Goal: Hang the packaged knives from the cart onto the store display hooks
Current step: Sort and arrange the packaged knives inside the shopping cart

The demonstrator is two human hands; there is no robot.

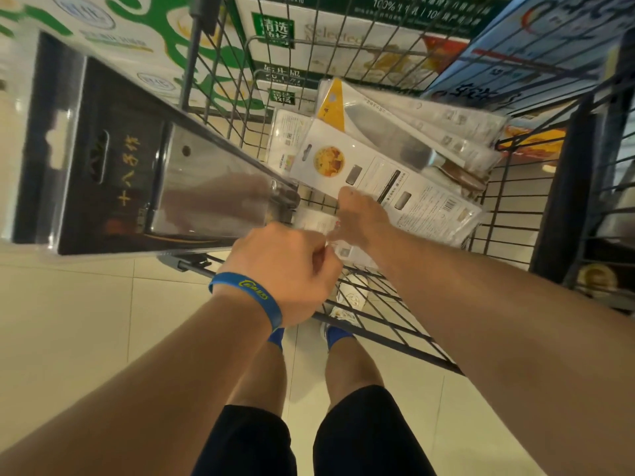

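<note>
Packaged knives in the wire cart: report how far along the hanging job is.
Done: nothing shows as hung; no display hooks are in view. In hand: the left hand appears to grip a large black cleaver pack in clear plastic beside the dark wire cart, and the right hand pinches a white card-backed knife pack inside it. Left: several more packs lie in the cart.

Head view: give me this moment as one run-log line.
phase: pickup | left hand: holds black knife package | right hand: grips white knife package in cart
</note>
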